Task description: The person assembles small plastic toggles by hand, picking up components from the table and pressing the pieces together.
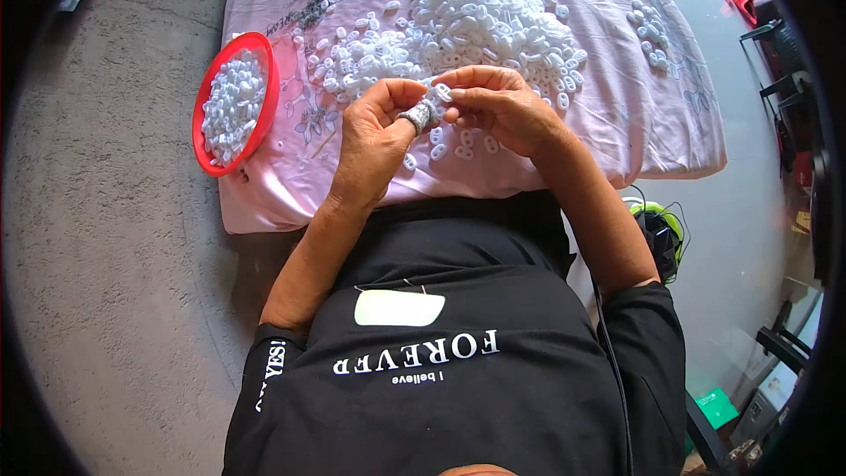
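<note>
My left hand and my right hand meet over the near part of a table with a pink cloth. A grey wrap covers the left thumb. Between both hands' fingertips is a small white oval piece with two holes; the right thumb and forefinger pinch it, and the left fingers close against it. Whether the left hand holds more pieces underneath is hidden. Loose pieces of the same kind lie just below the hands. Beyond them spreads a large heap of white pieces.
A red basin filled with white pieces stands at the table's left edge. A small group of pieces lies far right. A thin stick rests left of my left hand. Below the right edge sits a black and lime-green object.
</note>
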The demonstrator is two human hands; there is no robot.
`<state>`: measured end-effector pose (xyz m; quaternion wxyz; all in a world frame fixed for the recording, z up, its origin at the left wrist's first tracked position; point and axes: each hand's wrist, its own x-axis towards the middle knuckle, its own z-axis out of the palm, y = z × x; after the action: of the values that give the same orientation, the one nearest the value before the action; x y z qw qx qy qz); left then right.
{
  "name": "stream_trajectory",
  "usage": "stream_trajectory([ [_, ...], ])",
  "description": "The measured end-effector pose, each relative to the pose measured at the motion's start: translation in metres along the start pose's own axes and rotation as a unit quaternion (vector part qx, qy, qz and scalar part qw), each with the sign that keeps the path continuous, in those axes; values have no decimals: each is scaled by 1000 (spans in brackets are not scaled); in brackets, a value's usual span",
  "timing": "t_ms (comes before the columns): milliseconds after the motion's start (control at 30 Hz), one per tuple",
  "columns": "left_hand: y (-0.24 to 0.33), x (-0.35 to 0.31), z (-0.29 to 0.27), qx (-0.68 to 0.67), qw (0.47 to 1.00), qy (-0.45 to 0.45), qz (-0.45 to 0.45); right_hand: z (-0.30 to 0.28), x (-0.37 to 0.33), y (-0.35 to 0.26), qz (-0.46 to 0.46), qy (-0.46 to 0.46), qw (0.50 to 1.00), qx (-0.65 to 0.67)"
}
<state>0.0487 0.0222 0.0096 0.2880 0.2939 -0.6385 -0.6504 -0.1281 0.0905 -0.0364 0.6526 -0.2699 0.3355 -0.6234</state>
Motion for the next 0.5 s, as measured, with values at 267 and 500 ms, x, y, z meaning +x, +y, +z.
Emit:
stream_trajectory([
  [267,1,0,0,-1,1000,3,-10,3,-1,-2,4,-5,1000,4],
  [500,0,0,0,-5,1000,2,-15,2,0,0,4,-1,1000,-4],
])
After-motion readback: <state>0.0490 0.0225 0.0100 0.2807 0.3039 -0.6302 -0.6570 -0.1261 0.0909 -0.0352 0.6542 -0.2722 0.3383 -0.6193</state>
